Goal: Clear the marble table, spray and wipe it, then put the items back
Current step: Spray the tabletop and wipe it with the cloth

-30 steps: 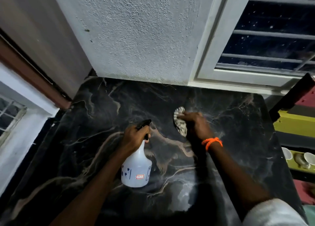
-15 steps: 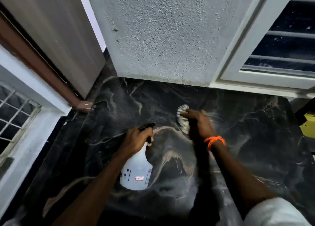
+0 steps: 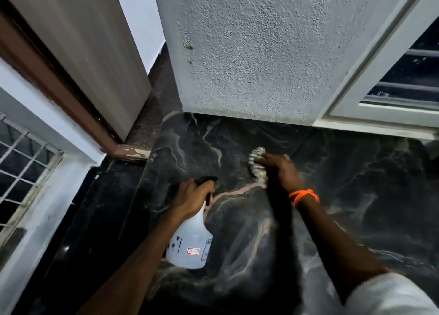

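While the black marble table top with pale wavy veins (image 3: 356, 196) fills the lower middle and right of the frame, it looks bare, so the wiping step is likely in hand. It looks shiny and dark, with thin tan and white lines that run across it, and some pale smears low in the middle.

The right hand (image 3: 280, 170), near the middle of the frame, presses a small white crumpled cloth (image 3: 256, 162) flat on the stone; its fingers curl over the cloth and hold it. The hand looks a bit blurred. The left hand (image 3: 192, 198), just left of it, grips the neck of a white plastic spray bottle with a black trigger (image 3: 190, 246), fingers wrapped tight around the top. The bottle stands low in the middle of the frame, its base on or just above the table; I cannot tell which.

To wipe well, push the cloth flat and firm, go in long rows, and reach the back edge by the rough white wall (image 3: 261, 53) at the top. Keep the bottle out of the cloth's way.

An orange thread band (image 3: 304, 196) sits on the right wrist. A brown door frame (image 3: 59, 96) is at the upper left.
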